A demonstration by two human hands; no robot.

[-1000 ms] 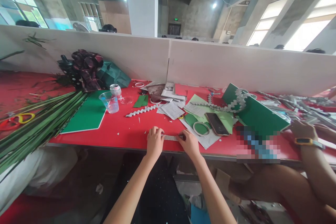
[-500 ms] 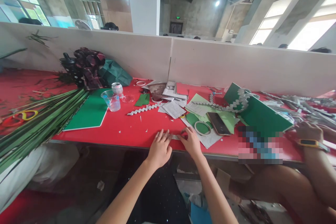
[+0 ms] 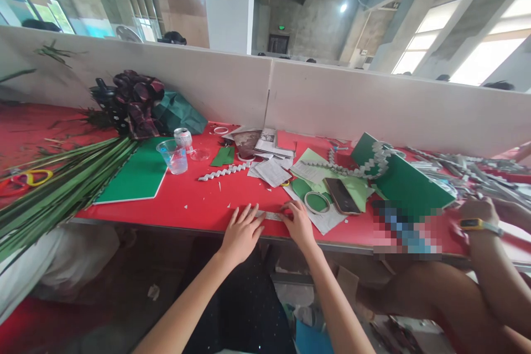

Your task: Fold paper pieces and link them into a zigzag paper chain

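A narrow strip of printed paper (image 3: 272, 215) lies on the red tabletop near its front edge, between my hands. My left hand (image 3: 240, 234) rests flat over the strip's left part, fingers stretched out and slightly apart. At the other end, my right hand (image 3: 299, 223) has its thumb and fingertips closed on the strip. Beyond my hands lies a folded zigzag paper chain (image 3: 224, 171). Just right of my right hand are a ring-shaped roll of tape (image 3: 317, 202) and a phone (image 3: 342, 196), on loose papers.
Long green leaves (image 3: 78, 177) and a green board (image 3: 133, 180) cover the left side, near a plastic cup (image 3: 173, 157) and a can (image 3: 183, 139). At right stands a folded green board (image 3: 409, 193); beyond it a co-worker's hand (image 3: 479, 213) works. A white partition (image 3: 365, 97) backs the table.
My left hand has slid left along the paper strip, so more of the strip shows between my hands. My right hand stays at its right end. The view has shifted slightly.
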